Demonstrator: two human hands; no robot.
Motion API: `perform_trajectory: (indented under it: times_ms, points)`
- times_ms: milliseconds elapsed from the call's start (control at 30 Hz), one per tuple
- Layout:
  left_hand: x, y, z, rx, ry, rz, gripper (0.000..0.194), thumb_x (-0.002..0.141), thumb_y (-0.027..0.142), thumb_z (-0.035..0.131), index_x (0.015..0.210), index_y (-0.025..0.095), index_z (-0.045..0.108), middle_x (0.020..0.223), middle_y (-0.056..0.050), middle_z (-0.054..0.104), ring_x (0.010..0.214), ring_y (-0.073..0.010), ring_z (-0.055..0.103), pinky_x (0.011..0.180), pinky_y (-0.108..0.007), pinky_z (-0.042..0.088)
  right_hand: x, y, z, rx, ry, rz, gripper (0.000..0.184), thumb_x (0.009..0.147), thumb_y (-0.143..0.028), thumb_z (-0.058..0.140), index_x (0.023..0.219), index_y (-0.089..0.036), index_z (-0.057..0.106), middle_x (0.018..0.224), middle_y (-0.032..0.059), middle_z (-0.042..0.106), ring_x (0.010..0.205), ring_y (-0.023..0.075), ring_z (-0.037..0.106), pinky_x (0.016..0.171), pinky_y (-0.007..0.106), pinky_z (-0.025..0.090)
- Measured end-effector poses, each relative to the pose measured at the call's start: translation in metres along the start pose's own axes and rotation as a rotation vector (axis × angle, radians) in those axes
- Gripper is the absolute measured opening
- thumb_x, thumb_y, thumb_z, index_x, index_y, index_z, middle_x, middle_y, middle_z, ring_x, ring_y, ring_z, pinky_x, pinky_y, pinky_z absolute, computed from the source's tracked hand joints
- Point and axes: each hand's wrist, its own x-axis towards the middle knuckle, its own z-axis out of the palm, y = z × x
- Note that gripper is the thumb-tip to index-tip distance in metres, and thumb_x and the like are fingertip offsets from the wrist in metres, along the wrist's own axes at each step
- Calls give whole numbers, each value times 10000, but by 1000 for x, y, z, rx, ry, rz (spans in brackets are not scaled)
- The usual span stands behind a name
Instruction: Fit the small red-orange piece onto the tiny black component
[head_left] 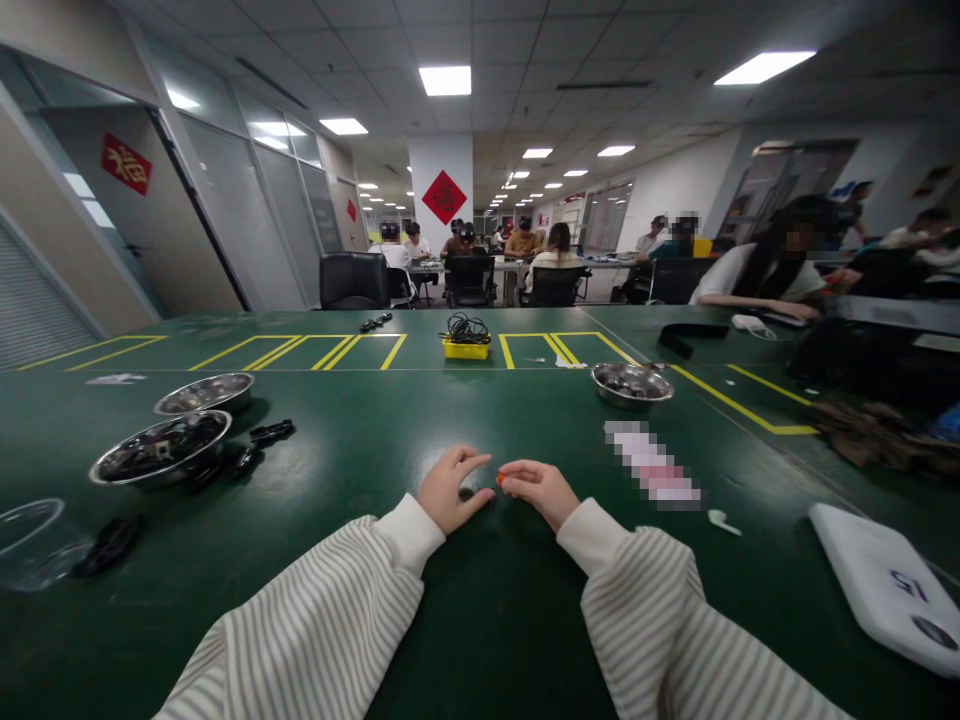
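Note:
My right hand (541,490) pinches a small orange-red piece (501,480) between thumb and fingertips; its exact kind is too small to make out. Just across from it, my left hand (454,488) holds its thumb and index finger apart, the tips close to the orange-red piece. A small dark spot (466,494) shows between the left thumb and fingers, and I cannot tell whether it is a part or shadow. Both hands are low over the green table (480,620), wrists in striped sleeves.
Left stand a metal bowl of black parts (161,448), another metal bowl (204,393), loose black parts (271,431) and a clear plastic cup (45,545). Rightward are a metal bowl (631,384), a white earbud (724,522) and a white device (885,585). Ahead sits a yellow cable box (466,350).

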Motion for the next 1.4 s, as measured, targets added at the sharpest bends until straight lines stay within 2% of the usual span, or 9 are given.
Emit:
perform_trajectory:
  times_ms: [133, 267, 433, 500, 633, 833, 1033, 1233, 1400]
  points:
    - [1, -2, 0, 60, -152, 28, 213, 717, 290, 520, 882, 198, 617, 866, -48, 549, 842, -171, 451, 745, -308, 396, 1, -1, -8, -82, -5, -11, 228, 442, -133, 715, 655, -131, 634, 646, 17, 653, 623, 114, 588, 641, 246, 431]
    - [0, -6, 4, 53, -184, 13, 191, 743, 281, 493, 856, 201, 624, 793, -39, 575, 788, -153, 468, 707, -282, 399, -2, -4, -6, -180, -16, -47, 208, 474, -142, 695, 667, -132, 619, 643, 16, 645, 605, 117, 588, 576, 232, 436]
    - [-3, -7, 5, 6, -108, -9, 194, 754, 262, 479, 886, 185, 597, 787, -31, 591, 767, -138, 493, 713, -271, 401, -5, -3, -5, -354, 5, -135, 187, 556, -192, 650, 728, -135, 606, 667, 30, 630, 583, 129, 582, 437, 202, 402]
    - [-3, -4, 5, -28, -64, -21, 189, 751, 249, 482, 887, 176, 591, 787, -31, 593, 756, -130, 503, 714, -263, 405, -5, -1, -6, -398, 22, -202, 183, 564, -201, 649, 728, -131, 606, 681, 38, 627, 594, 132, 581, 465, 216, 426]
    - [-2, 4, 3, -76, 2, -27, 175, 740, 229, 497, 875, 166, 589, 780, -34, 594, 742, -123, 513, 694, -249, 414, -4, 4, -6, -363, 19, -285, 182, 563, -202, 661, 718, -126, 605, 686, 44, 629, 631, 143, 593, 618, 273, 474]
    - [-2, 9, 3, -90, 24, -16, 150, 734, 239, 513, 840, 172, 595, 752, -29, 603, 702, -121, 512, 664, -247, 417, -8, 5, -3, -340, -3, -347, 150, 571, -195, 660, 705, -134, 632, 722, 47, 624, 649, 154, 607, 657, 294, 494]
    - [-3, 8, 4, -100, 78, -6, 157, 726, 233, 528, 847, 165, 602, 763, -37, 600, 722, -122, 516, 672, -248, 426, -10, 4, -1, -334, 14, -367, 141, 582, -198, 655, 713, -146, 665, 706, 45, 621, 649, 148, 606, 630, 265, 505]
    - [-3, 8, 5, -104, 113, 53, 160, 728, 235, 531, 840, 156, 614, 749, -44, 603, 719, -121, 526, 670, -250, 440, -13, 3, 0, -428, 41, -443, 136, 578, -233, 662, 686, -151, 676, 675, 50, 621, 605, 146, 592, 587, 265, 507]
    - [-4, 7, 5, -85, 133, 94, 176, 753, 241, 501, 870, 163, 606, 768, -49, 600, 734, -119, 526, 673, -249, 446, -13, 4, -1, -393, 19, -373, 167, 575, -267, 664, 684, -142, 673, 657, 54, 626, 571, 149, 592, 574, 278, 511]
